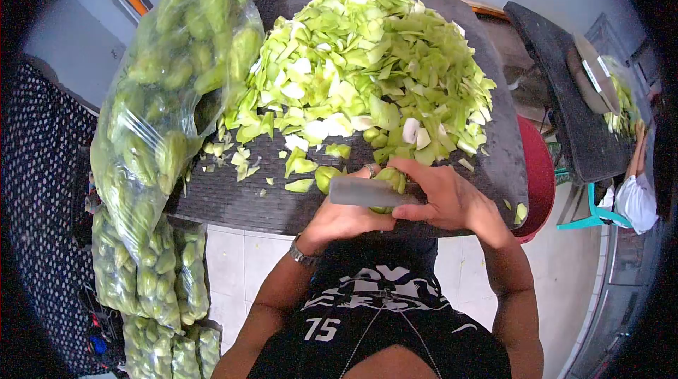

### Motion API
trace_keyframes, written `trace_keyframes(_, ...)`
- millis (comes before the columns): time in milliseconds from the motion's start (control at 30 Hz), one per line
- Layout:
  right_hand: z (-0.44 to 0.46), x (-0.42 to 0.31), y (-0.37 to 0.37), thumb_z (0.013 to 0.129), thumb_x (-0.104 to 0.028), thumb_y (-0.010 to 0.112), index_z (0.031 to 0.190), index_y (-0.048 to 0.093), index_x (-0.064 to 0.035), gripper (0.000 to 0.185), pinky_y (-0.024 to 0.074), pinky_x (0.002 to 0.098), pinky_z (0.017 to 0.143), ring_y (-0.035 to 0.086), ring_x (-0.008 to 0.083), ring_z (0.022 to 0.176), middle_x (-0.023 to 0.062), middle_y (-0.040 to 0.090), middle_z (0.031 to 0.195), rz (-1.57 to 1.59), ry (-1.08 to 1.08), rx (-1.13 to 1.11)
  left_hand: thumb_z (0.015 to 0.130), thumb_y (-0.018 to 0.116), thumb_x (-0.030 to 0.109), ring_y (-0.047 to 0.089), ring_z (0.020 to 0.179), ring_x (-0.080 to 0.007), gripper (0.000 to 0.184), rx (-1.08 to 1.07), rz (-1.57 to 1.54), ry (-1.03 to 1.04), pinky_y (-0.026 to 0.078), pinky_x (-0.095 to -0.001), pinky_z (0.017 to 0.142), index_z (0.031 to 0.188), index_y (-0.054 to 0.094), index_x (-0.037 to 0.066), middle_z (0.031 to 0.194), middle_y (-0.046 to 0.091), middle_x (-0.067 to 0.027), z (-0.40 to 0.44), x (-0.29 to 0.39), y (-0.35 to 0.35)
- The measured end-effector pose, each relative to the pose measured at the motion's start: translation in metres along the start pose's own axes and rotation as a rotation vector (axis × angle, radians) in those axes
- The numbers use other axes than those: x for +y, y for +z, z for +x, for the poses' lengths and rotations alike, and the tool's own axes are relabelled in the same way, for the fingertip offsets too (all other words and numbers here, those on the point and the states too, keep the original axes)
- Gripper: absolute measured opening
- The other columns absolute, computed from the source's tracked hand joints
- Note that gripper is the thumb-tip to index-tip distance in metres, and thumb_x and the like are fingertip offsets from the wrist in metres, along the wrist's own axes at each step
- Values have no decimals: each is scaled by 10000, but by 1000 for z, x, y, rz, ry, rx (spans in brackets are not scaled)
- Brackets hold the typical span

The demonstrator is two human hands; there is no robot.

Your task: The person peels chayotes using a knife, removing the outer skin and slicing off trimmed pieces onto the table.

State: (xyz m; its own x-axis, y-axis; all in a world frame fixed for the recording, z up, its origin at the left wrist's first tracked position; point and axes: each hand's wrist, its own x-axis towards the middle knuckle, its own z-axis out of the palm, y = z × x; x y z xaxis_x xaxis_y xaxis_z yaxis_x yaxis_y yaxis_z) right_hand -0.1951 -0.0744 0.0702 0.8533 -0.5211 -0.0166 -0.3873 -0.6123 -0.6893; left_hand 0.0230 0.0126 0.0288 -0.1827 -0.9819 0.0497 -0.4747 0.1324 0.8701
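Observation:
My right hand [448, 195] is closed around a knife [364, 192], its broad grey blade pointing left across the front of my left hand. A light green chayote [390, 180] sits between my hands, partly covered by the blade and fingers. My left hand [349, 216], with a ring and a wrist watch, curls around the chayote from below; some of its fingers are hidden. Just beyond the knuckles another green piece [327, 178] lies on the dark table [233, 202]. A large heap of cut green and white pieces [367, 68] rises behind.
A clear plastic bag of whole chayotes [152, 117] leans over the table's left side. More filled bags [152, 273] stand on the floor below. A red stool [537, 174] is at the right edge. Farther right, a person's arm [638, 149] reaches toward another dark table [558, 89].

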Motion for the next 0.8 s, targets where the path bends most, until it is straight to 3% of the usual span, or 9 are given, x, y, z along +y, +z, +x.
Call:
trace_keyframes(200, 3, 0, -4, 965, -542, 622, 1399, 473, -47, 675, 520, 507, 865, 662, 500, 1025, 294, 680, 1106, 131, 198, -210, 627, 872, 295, 688, 977, -359, 669, -12, 105, -123, 551, -422, 877, 1178, 634, -1, 1007, 688, -196, -4, 10, 2)
trace_keyframes(367, 8, 24, 14, 1021, -499, 549, 1306, 526, -37, 544, 522, 486, 866, 656, 508, 992, 277, 686, 1076, 252, 120, 22, 643, 889, 291, 711, 1000, -410, 670, 84, 92, -236, 568, -437, 851, 1183, 620, 0, 1018, 722, -234, -3, 32, 17)
trace_keyframes(433, 14, 33, 13, 1051, -490, 499, 1279, 525, -32, 512, 510, 496, 894, 641, 506, 1053, 303, 672, 1099, 327, 53, 136, 654, 919, 355, 717, 948, -334, 728, 223, -9, -156, 575, -418, 836, 1201, 593, 0, 989, 719, -178, 2, 29, 23)
trace_keyframes(467, 14, 34, 10, 1056, -487, 489, 1285, 519, -27, 514, 507, 503, 902, 639, 507, 1066, 314, 668, 1104, 272, 203, 134, 660, 934, 387, 720, 923, -296, 759, 291, -60, -117, 579, -408, 829, 1209, 580, 0, 975, 718, -150, 3, 25, 25)
trace_keyframes(533, 14, 20, -5, 1067, -481, 470, 1297, 506, -18, 517, 500, 517, 919, 634, 508, 1093, 338, 660, 1113, 152, 499, 135, 868, 803, 394, 701, 1019, -267, 613, 166, -529, -152, 590, -433, 844, 1297, 561, 29, 1170, 682, -133, 3, 11, 19)
trace_keyframes(600, 11, 29, -1, 1078, -442, 467, 1307, 497, -22, 479, 498, 536, 925, 643, 520, 1079, 342, 672, 1080, 86, 421, 286, 959, 716, 373, 685, 1097, -274, 526, 74, -1127, -260, 595, -443, 854, 1336, 550, 46, 1270, 645, -132, 6, -3, 17)
trace_keyframes(633, 10, 37, 1, 1079, -430, 470, 1307, 497, -24, 467, 501, 536, 921, 648, 518, 1071, 333, 679, 1067, 116, 439, 319, 1026, 581, 466, 641, 1191, -380, 541, 101, -1185, -271, 548, -598, 938, 1403, 522, 82, 1329, 604, -182, 7, 0, 14)
trace_keyframes(733, 9, 44, 8, 1074, -402, 498, 1304, 505, -26, 441, 520, 499, 882, 684, 457, 1013, 301, 694, 1033, 173, 449, 395, 1005, 544, 598, 616, 1191, -405, 578, -100, -1901, -262, 443, -697, 1022, 1311, 596, 110, 1343, 610, -163, 6, -9, 1)
trace_keyframes(800, 9, 40, 7, 1063, -389, 534, 1296, 518, -26, 431, 532, 456, 847, 702, 388, 957, 279, 701, 1010, 226, 470, 394, 997, 475, 671, 591, 1219, -446, 610, -54, -1983, -238, 335, -760, 1075, 1255, 625, 140, 1306, 633, -181, 8, -14, 5)
